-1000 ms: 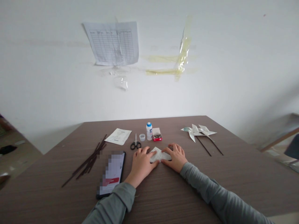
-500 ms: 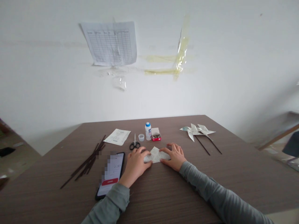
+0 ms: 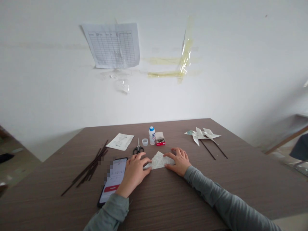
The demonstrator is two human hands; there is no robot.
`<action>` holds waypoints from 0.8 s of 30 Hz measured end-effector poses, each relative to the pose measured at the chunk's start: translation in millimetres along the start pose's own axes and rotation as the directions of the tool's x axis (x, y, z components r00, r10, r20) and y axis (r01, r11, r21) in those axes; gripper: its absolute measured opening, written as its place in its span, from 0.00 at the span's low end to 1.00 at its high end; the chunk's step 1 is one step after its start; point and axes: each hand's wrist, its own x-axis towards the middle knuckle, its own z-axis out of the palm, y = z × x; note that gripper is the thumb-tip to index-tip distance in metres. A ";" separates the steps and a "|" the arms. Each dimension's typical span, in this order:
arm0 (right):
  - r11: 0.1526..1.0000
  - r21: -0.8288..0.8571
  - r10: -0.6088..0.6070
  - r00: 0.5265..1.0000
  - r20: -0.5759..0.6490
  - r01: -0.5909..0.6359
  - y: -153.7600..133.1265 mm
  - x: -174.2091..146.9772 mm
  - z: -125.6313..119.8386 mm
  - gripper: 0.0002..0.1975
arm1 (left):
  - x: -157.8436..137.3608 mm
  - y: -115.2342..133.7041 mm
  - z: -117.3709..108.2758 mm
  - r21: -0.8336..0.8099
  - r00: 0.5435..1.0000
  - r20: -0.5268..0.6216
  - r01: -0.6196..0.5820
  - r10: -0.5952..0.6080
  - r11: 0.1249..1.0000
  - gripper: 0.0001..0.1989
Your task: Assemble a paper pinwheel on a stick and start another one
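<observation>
1. Sticks lie loosely bundled on the desk.
2. Phone, screen up.
3. Left hand: fingers spread, at the paper's left end.
4. The paper lies flat between both hands, the box beyond it.
5. Right hand: fingers spread, at its right end.
6. Pinwheels.

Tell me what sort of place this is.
Probably a small craft workspace, perhaps improvised in a plain room: paper pinwheels, scissors and loose thin sticks lie on a table against a white wall.
</observation>
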 end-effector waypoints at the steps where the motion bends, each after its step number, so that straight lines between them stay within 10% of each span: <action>1: 1.000 0.002 -0.001 1.000 0.001 0.001 0.2 -0.1 -0.6 0.28 | -0.6 -0.6 -0.5 -0.003 1.000 -0.003 0.001 -0.001 1.000 0.19; 24: 1.000 -0.002 -0.004 1.000 -0.005 0.004 -1.7 -1.7 -0.1 0.29 | -12.5 -26.4 -16.9 0.069 0.997 0.058 0.048 -0.052 0.996 0.31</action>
